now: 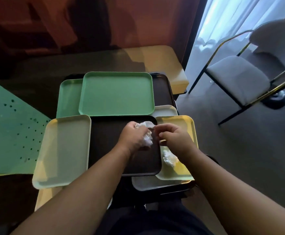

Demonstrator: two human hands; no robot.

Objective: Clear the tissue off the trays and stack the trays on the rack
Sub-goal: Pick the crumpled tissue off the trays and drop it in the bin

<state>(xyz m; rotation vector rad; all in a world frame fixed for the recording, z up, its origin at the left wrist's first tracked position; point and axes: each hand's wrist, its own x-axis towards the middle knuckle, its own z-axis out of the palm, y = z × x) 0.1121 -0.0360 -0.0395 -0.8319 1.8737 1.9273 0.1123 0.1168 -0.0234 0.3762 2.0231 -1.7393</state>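
Observation:
Several trays lie overlapping on a low table. My left hand (133,136) is closed on a wad of white crumpled tissue (147,140) above the dark brown tray (107,143) in the middle. My right hand (174,137) hovers over the yellow tray (189,122) on the right, its fingers pinched at the edge of the same tissue. A second crumpled tissue (169,158) lies on the yellow tray, below my right wrist. A large green tray (116,94) lies behind, a pale cream tray (62,150) to the left.
A smaller green tray (68,97), another dark tray (162,89) and white trays (165,111) lie underneath the others. A grey chair with gold frame (240,78) stands to the right by a curtain. A green perforated panel (7,133) is on the left.

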